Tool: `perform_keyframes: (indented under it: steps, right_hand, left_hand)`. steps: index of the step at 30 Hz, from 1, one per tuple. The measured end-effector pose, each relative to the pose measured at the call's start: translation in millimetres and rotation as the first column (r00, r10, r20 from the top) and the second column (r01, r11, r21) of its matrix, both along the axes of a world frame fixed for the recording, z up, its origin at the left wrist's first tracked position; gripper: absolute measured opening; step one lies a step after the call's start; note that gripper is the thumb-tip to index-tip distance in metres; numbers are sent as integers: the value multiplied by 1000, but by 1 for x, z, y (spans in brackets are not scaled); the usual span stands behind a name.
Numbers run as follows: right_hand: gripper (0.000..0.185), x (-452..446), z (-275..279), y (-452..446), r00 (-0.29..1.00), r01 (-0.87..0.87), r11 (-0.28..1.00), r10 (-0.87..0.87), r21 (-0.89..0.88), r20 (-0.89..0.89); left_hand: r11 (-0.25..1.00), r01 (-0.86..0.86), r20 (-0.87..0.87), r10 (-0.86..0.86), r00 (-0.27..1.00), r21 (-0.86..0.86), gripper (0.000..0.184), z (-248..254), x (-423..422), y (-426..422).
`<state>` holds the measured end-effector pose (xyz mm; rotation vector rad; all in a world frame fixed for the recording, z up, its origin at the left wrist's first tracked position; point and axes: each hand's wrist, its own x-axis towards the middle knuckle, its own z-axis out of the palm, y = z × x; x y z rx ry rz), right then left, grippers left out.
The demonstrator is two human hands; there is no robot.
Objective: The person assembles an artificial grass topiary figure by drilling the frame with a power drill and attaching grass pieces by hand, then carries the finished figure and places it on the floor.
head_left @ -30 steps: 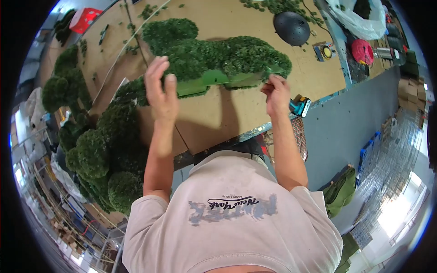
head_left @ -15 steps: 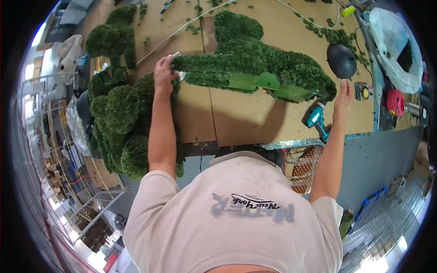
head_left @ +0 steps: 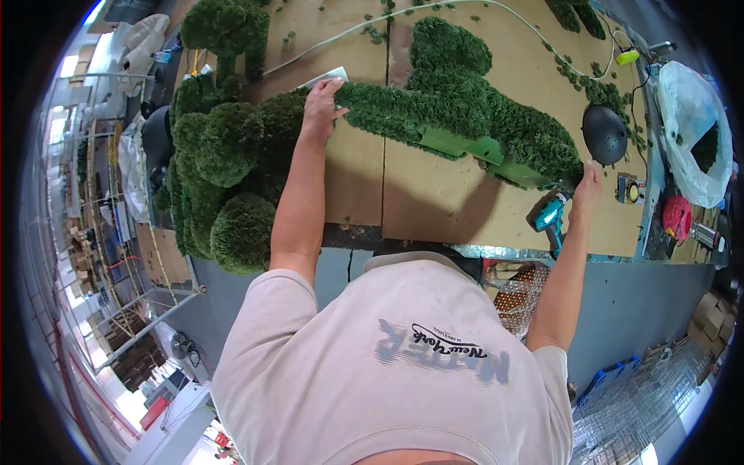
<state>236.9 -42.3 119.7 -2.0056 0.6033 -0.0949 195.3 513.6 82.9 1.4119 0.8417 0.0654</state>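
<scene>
A long green foliage-covered piece (head_left: 465, 116) lies over the tabletop, a smooth green panel (head_left: 457, 146) showing along its near side. My left hand (head_left: 322, 107) is closed on its left end, beside a white strip (head_left: 324, 77). At the right end, my right hand (head_left: 590, 186) is closed on the foliage tip, its fingertips partly hidden. A teal cordless drill (head_left: 550, 217) lies just left of my right wrist. Above that hand sits a black perforated dome (head_left: 605, 135).
Round foliage clumps (head_left: 225, 143) stand left of my left arm. A pale cable (head_left: 496, 6) crosses the far tabletop (head_left: 333, 31) among leaf scraps. At the right are a plastic bag (head_left: 682, 108), a pink roll (head_left: 676, 218) and a small yellow-black device (head_left: 632, 188).
The view has shifted left. Both hands, earlier raised near the foliage piece's near side, have spread apart to its two ends. My right hand has come down from beside the dome onto the right tip.
</scene>
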Motion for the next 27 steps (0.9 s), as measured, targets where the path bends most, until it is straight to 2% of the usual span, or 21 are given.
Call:
perform_keyframes:
  steps: [3,5,6,10,12,13,16,20,21,23,27]
  right_hand:
    - [50,-17,-8,-6,1000,-5,993,6,-115,2]
    - [46,-32,-12,-9,1000,0,1000,0,-16,18]
    - [46,-42,-14,-12,1000,2,1000,-2,-22,18]
    - [36,-77,-31,-26,999,9,1000,-10,17,50]
    - [33,-94,-28,-21,996,28,990,-39,135,82]
    - [32,-101,-22,-18,997,25,993,-34,118,71]
    - [33,-117,-28,-18,993,53,975,-73,214,88]
    - [33,-131,-41,-24,990,54,966,-84,253,110]
    - [33,-133,-41,-26,989,59,965,-90,255,113]
    - [30,-141,-35,-26,994,-17,993,5,115,105]
    - [27,-154,-31,-21,996,-5,989,-9,145,92]
  left_hand:
    - [997,-15,50,18,999,-73,21,-7,-17,4]
    - [996,-39,95,47,994,-81,19,-9,-34,2]
    - [995,-37,94,46,995,-87,19,-9,-43,2]
    - [977,-26,152,59,987,-210,20,-11,-74,-1]
    - [967,-50,178,97,979,-251,18,-4,-87,-8]
    - [952,-45,209,113,971,-304,17,-10,-94,-5]
    - [935,7,287,102,952,-355,17,-15,-108,-3]
    - [921,22,329,117,937,-390,18,-21,-118,-2]
    - [921,28,331,111,937,-388,18,-23,-119,-1]
    - [910,39,347,118,931,-413,19,-25,-123,0]
    - [902,15,355,154,922,-431,18,-30,-129,-1]
